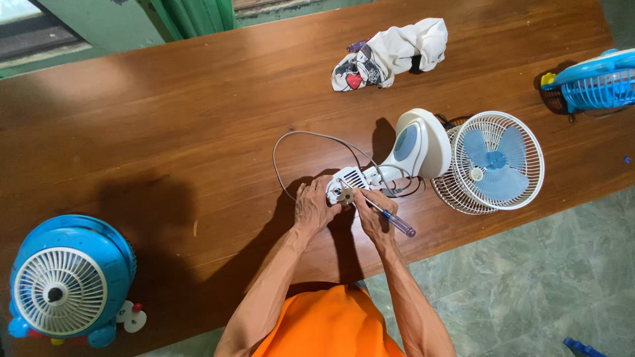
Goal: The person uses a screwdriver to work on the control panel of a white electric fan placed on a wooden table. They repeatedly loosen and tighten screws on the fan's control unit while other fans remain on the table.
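Left hand [312, 206] steadying fan motor [346, 185], right hand [372, 213] gripping screwdriver [391, 219]

Small white fan motor housing held on a brown wooden counter

Left hand [312, 206] grips the white plastic motor housing [349, 180]; right hand [372, 213] holds a translucent purple-handled screwdriver [394, 221] against it. A white-and-blue fan base [418, 145] and a white wire grille with pale blue blades [495, 162] lie just beside, on the counter [165, 132].

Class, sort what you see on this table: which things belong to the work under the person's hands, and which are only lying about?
In the work:
left hand, steadying the white fan motor
right hand, holding the screwdriver
fan base, joined to the motor
grey cord

Lying about:
fan cage with blue blades
crumpled cloth
blue toy fan
blue fan, far right
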